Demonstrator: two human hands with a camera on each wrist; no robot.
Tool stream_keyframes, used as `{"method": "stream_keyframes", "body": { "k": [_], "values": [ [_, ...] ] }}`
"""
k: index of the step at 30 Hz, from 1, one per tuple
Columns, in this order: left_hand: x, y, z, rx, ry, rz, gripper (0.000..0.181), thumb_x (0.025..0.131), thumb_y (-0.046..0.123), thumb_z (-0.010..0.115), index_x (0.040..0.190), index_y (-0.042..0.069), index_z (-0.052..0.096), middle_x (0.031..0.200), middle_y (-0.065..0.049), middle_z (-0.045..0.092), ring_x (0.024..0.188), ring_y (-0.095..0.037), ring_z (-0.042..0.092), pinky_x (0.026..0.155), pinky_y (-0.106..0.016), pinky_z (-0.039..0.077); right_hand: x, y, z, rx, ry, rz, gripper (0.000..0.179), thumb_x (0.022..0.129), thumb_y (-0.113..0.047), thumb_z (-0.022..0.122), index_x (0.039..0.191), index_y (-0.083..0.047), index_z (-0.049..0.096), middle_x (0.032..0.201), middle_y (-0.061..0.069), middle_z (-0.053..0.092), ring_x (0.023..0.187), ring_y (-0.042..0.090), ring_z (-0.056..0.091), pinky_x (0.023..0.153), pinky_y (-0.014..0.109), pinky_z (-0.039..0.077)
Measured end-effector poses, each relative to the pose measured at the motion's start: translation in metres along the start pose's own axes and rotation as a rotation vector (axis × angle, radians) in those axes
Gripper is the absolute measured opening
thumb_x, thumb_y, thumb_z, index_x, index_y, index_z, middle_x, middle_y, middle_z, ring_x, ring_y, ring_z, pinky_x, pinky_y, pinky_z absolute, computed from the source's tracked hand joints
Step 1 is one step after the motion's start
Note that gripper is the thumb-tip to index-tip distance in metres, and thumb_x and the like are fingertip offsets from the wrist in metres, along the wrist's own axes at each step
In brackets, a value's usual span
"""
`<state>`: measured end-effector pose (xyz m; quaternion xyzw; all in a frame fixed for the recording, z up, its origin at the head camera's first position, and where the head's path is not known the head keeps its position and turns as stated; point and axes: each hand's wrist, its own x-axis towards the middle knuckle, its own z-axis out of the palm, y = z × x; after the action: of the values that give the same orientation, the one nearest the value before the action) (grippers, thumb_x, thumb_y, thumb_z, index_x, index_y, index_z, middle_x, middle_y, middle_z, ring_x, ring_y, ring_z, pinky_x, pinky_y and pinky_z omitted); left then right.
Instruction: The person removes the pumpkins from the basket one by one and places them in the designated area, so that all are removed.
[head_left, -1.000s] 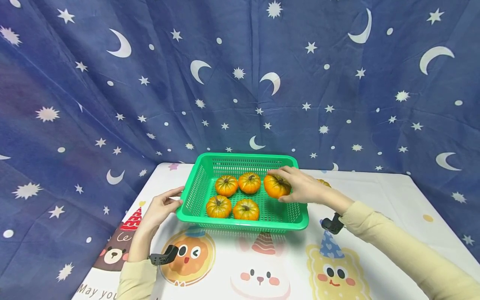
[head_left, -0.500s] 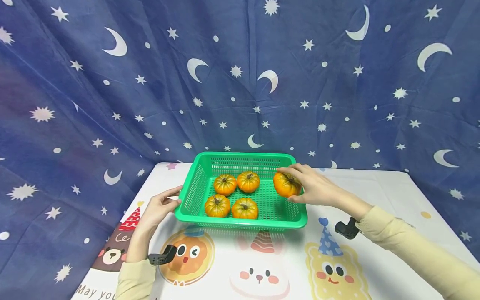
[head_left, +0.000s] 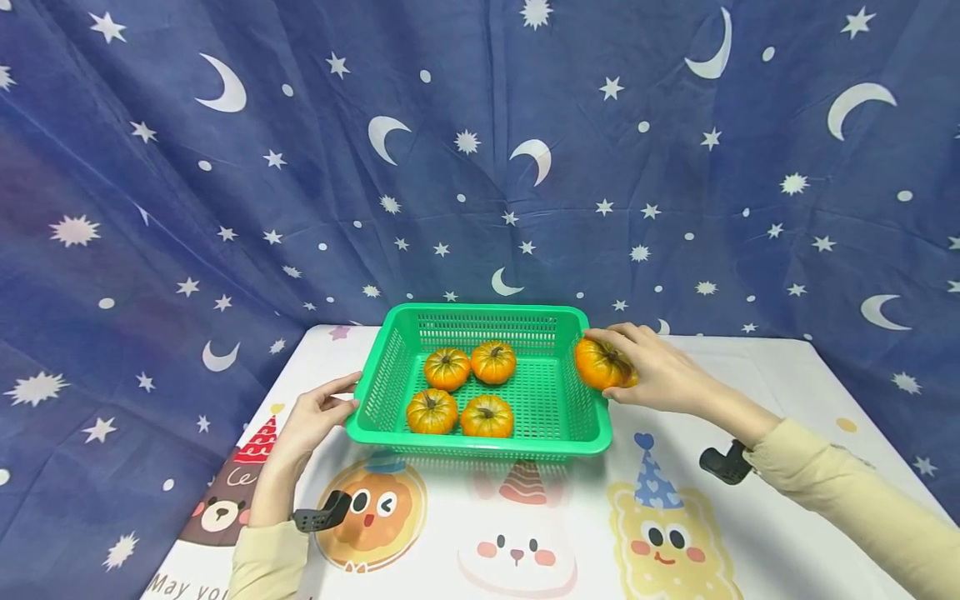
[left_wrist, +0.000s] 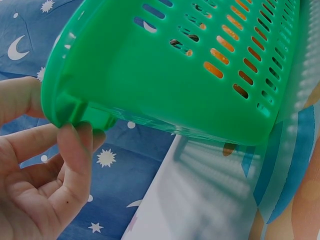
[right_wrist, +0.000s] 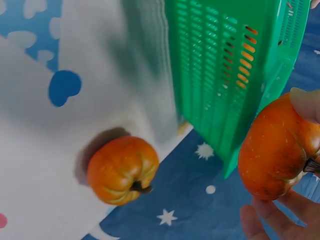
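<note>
A green plastic basket [head_left: 480, 446] stands on the table with several small orange pumpkins [head_left: 487, 417] inside. My left hand [head_left: 309, 423] pinches its left rim; in the left wrist view, thumb and fingers meet at the rim's edge. My right hand [head_left: 667, 372] holds another pumpkin [head_left: 598, 364] up at the basket's right rim, thumb on one side and fingers on the other. The right wrist view shows this pumpkin [right_wrist: 275, 150] raised beside the basket wall. There, a separate pumpkin [right_wrist: 122, 170] lies on the table right of the basket; the right hand hides it in the head view.
A white tablecloth [head_left: 420, 567] with cartoon prints covers the table. Behind it hangs a blue curtain [head_left: 450, 167] with moons and stars, close to the basket's far side. Each wrist wears a black camera [head_left: 726, 463].
My right hand has carried the pumpkin rightward from inside the basket to its right rim. The left hand keeps its grip on the left rim, and the other pumpkins stay in place.
</note>
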<state>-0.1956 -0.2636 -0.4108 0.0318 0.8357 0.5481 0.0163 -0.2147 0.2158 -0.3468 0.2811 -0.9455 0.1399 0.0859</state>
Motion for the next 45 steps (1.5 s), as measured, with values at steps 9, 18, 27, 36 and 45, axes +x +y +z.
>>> {"method": "stream_keyframes", "body": {
  "k": [9,18,27,36,45],
  "values": [
    [0.000,-0.002,-0.001,0.005,0.008,-0.001,0.048,0.090,0.006,0.058,0.137,0.002,0.051,0.125,-0.026,0.057,0.074,0.001,0.060,0.071,-0.021,0.051,-0.011,0.016,-0.003,-0.007,0.029,0.022,0.080,0.071,-0.030,0.082,0.141,-0.018,0.046,0.124,0.009,0.056,0.109,0.027,0.051,0.094,0.053,0.044],
    [-0.002,0.000,-0.002,0.000,0.011,-0.011,0.049,0.090,0.007,0.058,0.138,0.003,0.050,0.125,-0.026,0.057,0.074,0.001,0.060,0.071,-0.021,0.050,-0.019,0.032,-0.001,-0.033,0.028,0.093,0.080,0.072,-0.027,0.081,0.142,-0.015,0.045,0.128,0.014,0.053,0.106,0.033,0.051,0.083,0.050,0.048],
    [-0.002,0.000,-0.001,0.012,0.008,-0.003,0.048,0.090,0.007,0.058,0.138,0.002,0.051,0.125,-0.026,0.058,0.076,0.001,0.060,0.071,-0.021,0.051,-0.032,0.051,0.004,-0.027,0.023,0.175,0.081,0.070,-0.022,0.080,0.143,-0.014,0.044,0.130,0.022,0.050,0.108,0.039,0.050,0.082,0.055,0.048],
    [-0.001,0.001,0.000,0.013,0.006,-0.006,0.048,0.090,0.007,0.058,0.138,0.002,0.050,0.125,-0.026,0.058,0.077,0.001,0.061,0.071,-0.021,0.051,-0.044,0.069,0.008,-0.019,0.034,0.226,0.083,0.071,-0.027,0.081,0.144,-0.013,0.042,0.129,0.022,0.050,0.115,0.041,0.048,0.087,0.063,0.044],
    [-0.001,0.000,0.000,0.010,0.003,-0.008,0.049,0.090,0.006,0.057,0.138,0.002,0.050,0.126,-0.025,0.057,0.077,0.001,0.060,0.072,-0.021,0.050,-0.052,0.085,0.012,-0.046,0.031,0.271,0.083,0.072,-0.026,0.080,0.143,-0.010,0.042,0.125,0.025,0.051,0.109,0.044,0.049,0.083,0.061,0.044]
  ]
}}
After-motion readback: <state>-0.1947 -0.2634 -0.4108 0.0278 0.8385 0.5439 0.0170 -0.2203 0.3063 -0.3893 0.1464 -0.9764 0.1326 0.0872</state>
